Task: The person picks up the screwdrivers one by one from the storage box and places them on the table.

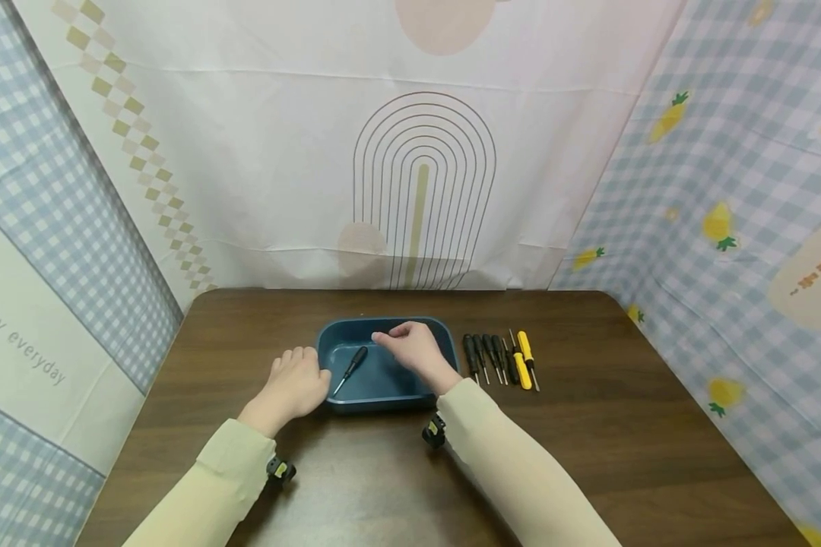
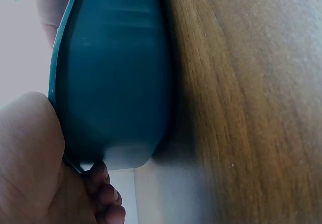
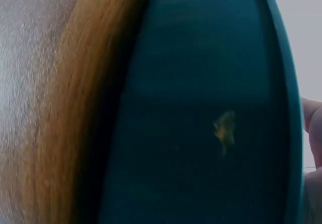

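A dark blue plastic bin (image 1: 383,400) stands on the wooden table. Inside it, towards the left, lies one black-handled screwdriver (image 1: 353,366). My left hand (image 1: 293,382) grips the bin's left end; in the left wrist view, fingers (image 2: 108,196) curl around the rim. Over the bin's right half hovers my right hand (image 1: 416,351), thumb and fingers pointing left, with nothing visible between them. In the right wrist view the bin's wall (image 3: 201,83) hides most of that hand, and only part of its fingers (image 3: 316,133) shows past the rim.
Right of the bin lies a row of several screwdrivers, black-handled ones (image 1: 480,349) first, then yellow-handled ones (image 1: 526,346). Behind the table (image 1: 588,425) hangs a white patterned cloth (image 1: 280,167); checked cloths (image 1: 711,228) flank both sides.
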`<control>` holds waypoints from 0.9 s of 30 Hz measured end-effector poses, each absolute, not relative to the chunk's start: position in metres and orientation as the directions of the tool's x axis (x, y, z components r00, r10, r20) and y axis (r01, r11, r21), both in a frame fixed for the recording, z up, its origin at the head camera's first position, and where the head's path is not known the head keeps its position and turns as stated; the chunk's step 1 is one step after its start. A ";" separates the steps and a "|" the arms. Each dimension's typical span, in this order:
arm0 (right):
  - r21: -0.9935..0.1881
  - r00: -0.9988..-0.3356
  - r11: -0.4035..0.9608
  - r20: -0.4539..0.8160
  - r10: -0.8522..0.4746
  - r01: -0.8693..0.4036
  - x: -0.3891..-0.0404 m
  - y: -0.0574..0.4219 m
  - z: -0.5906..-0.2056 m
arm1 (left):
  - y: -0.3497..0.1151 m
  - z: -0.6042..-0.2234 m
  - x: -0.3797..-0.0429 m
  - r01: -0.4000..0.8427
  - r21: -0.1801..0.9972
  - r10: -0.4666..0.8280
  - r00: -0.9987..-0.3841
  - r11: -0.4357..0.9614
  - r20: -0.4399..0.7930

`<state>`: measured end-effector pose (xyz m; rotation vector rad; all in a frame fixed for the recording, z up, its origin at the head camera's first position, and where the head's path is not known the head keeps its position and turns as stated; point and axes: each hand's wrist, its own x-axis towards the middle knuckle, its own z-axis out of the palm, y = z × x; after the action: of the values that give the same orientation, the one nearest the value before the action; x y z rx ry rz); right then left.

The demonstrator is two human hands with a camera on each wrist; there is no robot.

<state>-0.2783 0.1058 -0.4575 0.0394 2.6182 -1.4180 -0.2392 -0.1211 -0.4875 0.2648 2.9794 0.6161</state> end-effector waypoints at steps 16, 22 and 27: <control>-0.774 -0.971 0.620 -0.226 -0.077 0.131 -0.285 0.079 -0.478 | -0.121 -0.487 -0.239 0.156 0.395 0.190 -0.980 0.905 -0.050; -0.747 -0.957 0.646 -0.277 -0.090 0.156 -0.288 0.074 -0.482 | -0.120 -0.486 -0.239 0.160 0.390 0.194 -0.980 0.907 -0.050; -0.704 -0.964 0.701 -0.249 -0.096 0.112 -0.290 0.069 -0.482 | -0.121 -0.486 -0.239 0.165 0.386 0.196 -0.980 0.908 -0.042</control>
<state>-0.2899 0.0687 -0.4819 0.0126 2.6442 -1.1208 -0.2387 -0.1206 -0.4856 0.2827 2.9903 0.5943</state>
